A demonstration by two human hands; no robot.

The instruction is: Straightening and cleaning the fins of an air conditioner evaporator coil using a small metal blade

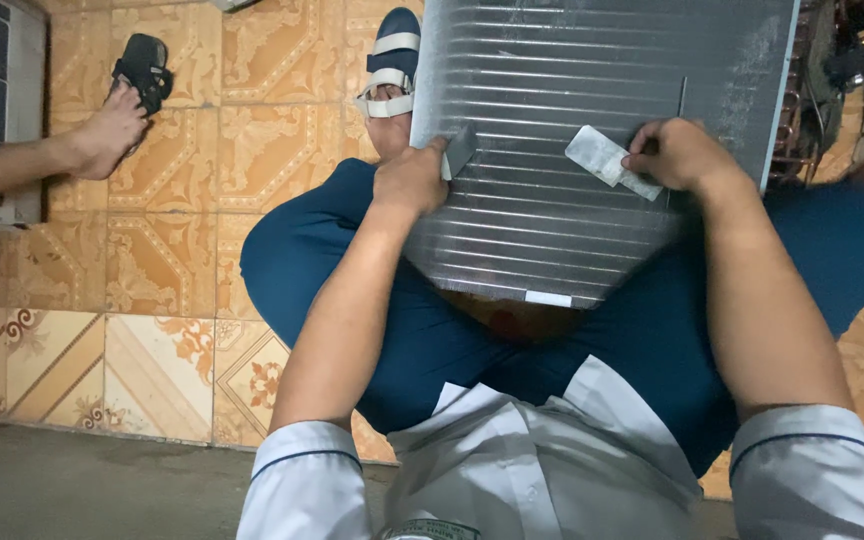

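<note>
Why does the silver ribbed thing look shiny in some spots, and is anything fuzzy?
In the head view, light glints off the ridges of the finned metal panel, brightest near its top. The right hand and the flat grey tool it holds look slightly smeared. The left hand casts shadow on the blue trousers. Tiled floor stays fairly sharp.

Finned panel [592,150] across lap, between hands

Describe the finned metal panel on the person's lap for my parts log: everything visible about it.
The finned metal panel is a grey, dusty rectangular slab of fine parallel ridges, tilted across the knees. The left hand grips its left edge; the right hand presses a small pale flat tool on its face. Tubing shows along its right side.
</note>
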